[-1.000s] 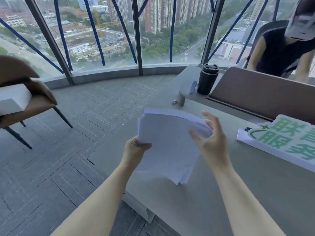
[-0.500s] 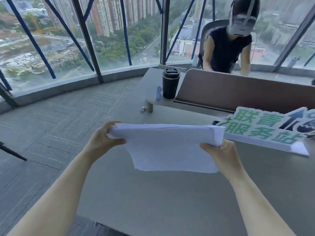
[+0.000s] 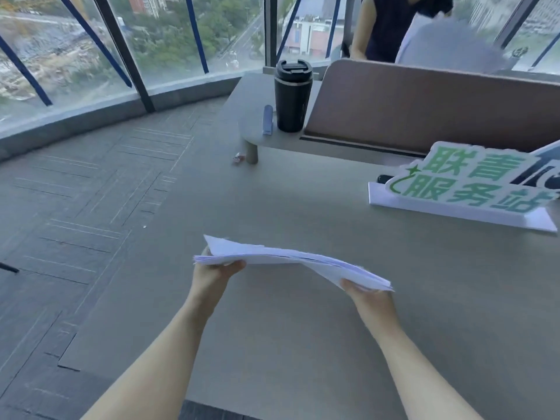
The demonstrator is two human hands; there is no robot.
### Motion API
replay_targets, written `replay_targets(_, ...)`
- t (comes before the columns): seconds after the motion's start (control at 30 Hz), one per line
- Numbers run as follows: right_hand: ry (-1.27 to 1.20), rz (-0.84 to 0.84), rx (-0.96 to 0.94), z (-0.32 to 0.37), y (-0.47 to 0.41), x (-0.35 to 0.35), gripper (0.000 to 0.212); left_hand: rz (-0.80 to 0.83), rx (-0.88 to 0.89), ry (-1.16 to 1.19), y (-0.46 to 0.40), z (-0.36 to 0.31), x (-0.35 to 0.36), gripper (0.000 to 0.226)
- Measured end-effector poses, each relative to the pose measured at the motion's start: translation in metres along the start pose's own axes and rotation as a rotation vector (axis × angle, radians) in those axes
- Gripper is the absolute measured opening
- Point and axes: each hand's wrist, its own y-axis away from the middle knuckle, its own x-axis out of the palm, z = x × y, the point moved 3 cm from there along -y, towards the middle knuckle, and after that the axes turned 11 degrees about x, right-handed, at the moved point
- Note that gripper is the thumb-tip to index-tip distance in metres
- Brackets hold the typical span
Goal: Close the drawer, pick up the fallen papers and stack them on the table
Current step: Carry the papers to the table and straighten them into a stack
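A stack of white papers [image 3: 285, 258] lies nearly flat just above the grey table [image 3: 303, 344], sagging a little toward the right. My left hand [image 3: 213, 272] grips its left end from below. My right hand [image 3: 368, 297] grips its right end, fingers under the sheets. The sheet edges are slightly uneven. No drawer is in view.
A white sign with green characters [image 3: 463, 186] stands at the right. A black travel mug [image 3: 292, 97] and a blue pen [image 3: 268, 119] sit on a raised shelf beside a brown divider [image 3: 424, 107]. A person [image 3: 394, 25] sits behind it. Table edge and carpet lie left.
The papers have tipped from standing on edge to almost flat and dropped closer to the table. Both hands moved down and forward with them.
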Motion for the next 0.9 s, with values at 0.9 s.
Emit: replay_targets(0.9,0.157,0.166,0.159,0.072,-0.091,0.229,0.027,-0.149,-0.088,-0.614,-0.178,0.031,-0.156,0.025)
